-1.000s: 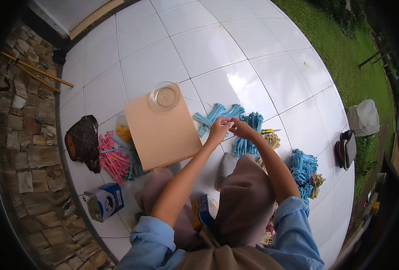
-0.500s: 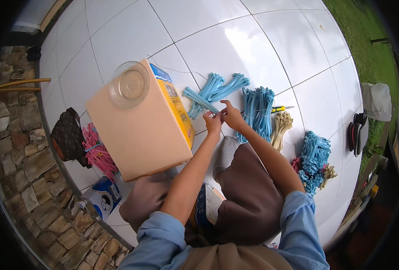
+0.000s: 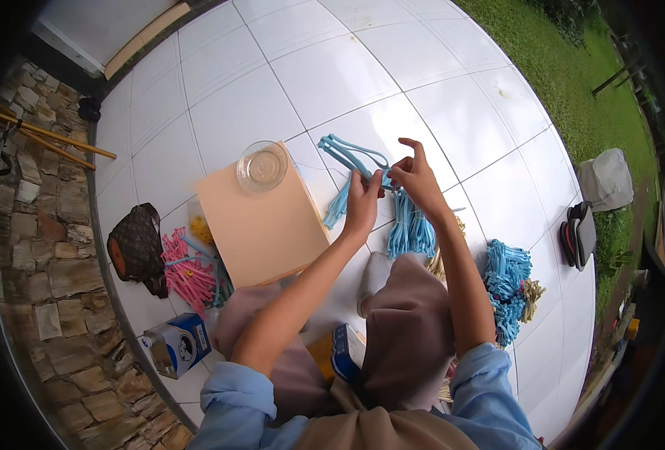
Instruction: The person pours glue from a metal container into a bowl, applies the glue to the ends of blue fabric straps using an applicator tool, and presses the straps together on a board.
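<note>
A white tiled floor (image 3: 332,82) carries everything. A tan cardboard box (image 3: 261,221) lies left of the hands, a clear glass bowl (image 3: 262,166) on its far corner. Light-blue strips (image 3: 411,229) lie bundled beneath the right wrist (more sit further right). The left hand (image 3: 364,204) and right hand (image 3: 415,176) meet, fingers pinching a looped blue strip (image 3: 347,150) held just above the floor.

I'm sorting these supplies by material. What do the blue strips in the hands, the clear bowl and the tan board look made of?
The blue strips look like thin flexible plastic or coated paper: they bend in smooth loops with a slight sheen. The clear bowl seems glass or hard clear plastic, see-through with bright rim glints. The tan board looks like matte cardboard or thin fibreboard, flat and unglossy.
</note>
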The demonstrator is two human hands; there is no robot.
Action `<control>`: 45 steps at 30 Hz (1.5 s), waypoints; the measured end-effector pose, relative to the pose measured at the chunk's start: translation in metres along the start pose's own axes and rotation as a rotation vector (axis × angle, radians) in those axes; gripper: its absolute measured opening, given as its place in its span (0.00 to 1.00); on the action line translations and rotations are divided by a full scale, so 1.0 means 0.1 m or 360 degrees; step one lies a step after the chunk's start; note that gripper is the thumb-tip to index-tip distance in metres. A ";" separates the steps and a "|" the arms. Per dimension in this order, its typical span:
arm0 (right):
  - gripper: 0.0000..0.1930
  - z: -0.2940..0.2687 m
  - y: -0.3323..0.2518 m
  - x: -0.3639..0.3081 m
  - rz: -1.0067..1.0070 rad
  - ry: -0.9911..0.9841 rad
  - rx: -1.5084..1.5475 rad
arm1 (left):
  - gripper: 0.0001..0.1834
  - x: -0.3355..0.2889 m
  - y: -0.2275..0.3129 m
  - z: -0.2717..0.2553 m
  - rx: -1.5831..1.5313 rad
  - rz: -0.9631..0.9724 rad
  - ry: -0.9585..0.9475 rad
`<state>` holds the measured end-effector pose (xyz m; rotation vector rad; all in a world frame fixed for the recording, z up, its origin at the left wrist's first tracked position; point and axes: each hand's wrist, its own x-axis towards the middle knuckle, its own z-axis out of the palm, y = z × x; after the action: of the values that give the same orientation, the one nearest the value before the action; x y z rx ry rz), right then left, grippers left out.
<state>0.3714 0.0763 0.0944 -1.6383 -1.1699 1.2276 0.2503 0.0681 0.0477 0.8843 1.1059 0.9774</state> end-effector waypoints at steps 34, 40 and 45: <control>0.40 0.78 -0.81 -0.65 -0.0392 -0.0856 0.0899 | 0.07 -0.90 1.17 -1.32 0.1522 0.0907 0.0019; 0.39 0.70 -0.72 -0.64 -0.0433 -0.0615 0.0748 | 0.12 -0.80 1.03 -0.97 0.0751 0.0763 -0.0306; 0.36 0.84 -0.84 -0.65 -0.0469 -0.0771 0.0639 | 0.17 -0.78 1.09 -1.09 0.0309 0.0360 -0.0427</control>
<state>0.2636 0.0424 0.1695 -0.8623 -1.2880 1.5849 0.1122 0.0401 0.1483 1.2813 0.8933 0.9124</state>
